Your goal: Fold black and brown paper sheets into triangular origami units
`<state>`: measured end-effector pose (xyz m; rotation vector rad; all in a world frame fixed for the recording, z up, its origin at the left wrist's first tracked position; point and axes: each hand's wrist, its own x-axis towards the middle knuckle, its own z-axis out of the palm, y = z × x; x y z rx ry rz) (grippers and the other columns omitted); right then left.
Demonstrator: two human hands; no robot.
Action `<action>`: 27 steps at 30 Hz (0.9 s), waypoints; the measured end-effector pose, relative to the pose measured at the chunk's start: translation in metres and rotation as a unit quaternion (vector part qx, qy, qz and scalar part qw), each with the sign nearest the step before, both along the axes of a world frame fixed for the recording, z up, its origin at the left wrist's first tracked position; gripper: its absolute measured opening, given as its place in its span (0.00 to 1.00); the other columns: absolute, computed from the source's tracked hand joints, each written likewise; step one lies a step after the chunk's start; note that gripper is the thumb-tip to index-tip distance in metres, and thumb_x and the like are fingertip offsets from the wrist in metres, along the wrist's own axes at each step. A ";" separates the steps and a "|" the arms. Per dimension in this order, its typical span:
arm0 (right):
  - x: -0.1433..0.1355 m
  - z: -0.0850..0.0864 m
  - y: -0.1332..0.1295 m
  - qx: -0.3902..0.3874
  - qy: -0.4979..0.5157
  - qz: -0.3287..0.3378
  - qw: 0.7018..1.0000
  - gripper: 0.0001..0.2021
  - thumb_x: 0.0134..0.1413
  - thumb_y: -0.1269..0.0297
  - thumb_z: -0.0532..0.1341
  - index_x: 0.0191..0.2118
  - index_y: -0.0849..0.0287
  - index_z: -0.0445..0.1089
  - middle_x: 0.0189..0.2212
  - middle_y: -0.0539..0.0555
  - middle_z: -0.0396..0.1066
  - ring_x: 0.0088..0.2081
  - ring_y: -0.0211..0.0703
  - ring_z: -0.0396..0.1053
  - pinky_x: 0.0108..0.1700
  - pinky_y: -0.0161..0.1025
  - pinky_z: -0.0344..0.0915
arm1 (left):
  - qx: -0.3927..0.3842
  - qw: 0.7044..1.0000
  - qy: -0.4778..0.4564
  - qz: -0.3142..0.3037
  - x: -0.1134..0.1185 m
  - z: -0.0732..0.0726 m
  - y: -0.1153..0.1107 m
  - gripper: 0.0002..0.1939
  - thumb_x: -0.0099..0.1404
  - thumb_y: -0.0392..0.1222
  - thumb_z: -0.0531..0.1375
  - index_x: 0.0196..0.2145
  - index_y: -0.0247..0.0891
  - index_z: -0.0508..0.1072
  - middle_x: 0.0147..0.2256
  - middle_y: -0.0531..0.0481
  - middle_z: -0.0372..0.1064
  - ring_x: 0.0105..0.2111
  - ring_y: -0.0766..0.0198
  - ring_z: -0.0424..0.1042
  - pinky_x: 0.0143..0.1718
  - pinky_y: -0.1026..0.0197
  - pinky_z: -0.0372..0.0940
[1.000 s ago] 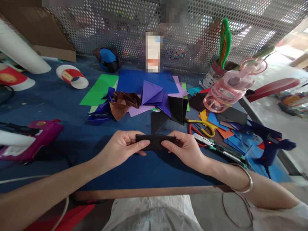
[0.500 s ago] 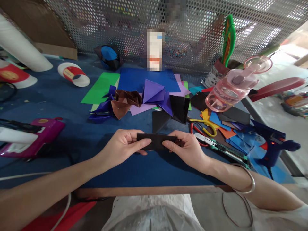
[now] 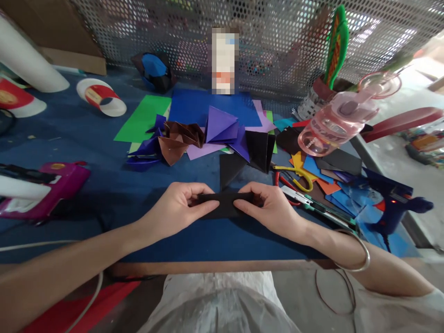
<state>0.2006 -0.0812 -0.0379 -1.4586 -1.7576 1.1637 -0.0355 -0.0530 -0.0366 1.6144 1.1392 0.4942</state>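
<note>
A folded strip of black paper (image 3: 226,206) is stretched between my two hands, low over the blue tabletop (image 3: 194,245). My left hand (image 3: 187,203) pinches its left end, thumb on the near face and fingers behind. On the right end, my right hand (image 3: 265,206) grips in the same way. Just beyond the strip lies a flat black paper piece (image 3: 231,170). Folded paper shapes stand behind it: a brown one (image 3: 178,141), a purple one (image 3: 220,126) and a black one (image 3: 258,150).
Scissors with yellow and red handles (image 3: 303,178), a utility knife (image 3: 317,208) and a blue glue gun (image 3: 391,208) lie to the right. A pink bottle (image 3: 333,125) stands behind them. At left are a magenta power strip (image 3: 65,185) and a paper roll (image 3: 102,97).
The view has tilted slightly, so the table's things sit a little higher. Both hands keep hold of the black paper strip, with the left fingers now tucked behind it.
</note>
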 end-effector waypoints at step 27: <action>0.001 -0.001 -0.008 0.165 -0.205 0.073 0.962 0.03 0.62 0.69 0.63 0.36 0.58 0.73 0.34 0.51 0.72 0.36 0.40 0.71 0.37 0.36 0.63 | 0.596 0.738 0.124 -0.293 -0.020 -0.035 -0.024 0.25 0.72 0.29 0.46 0.60 0.31 0.72 0.58 0.39 0.73 0.60 0.56 0.71 0.63 0.55 0.66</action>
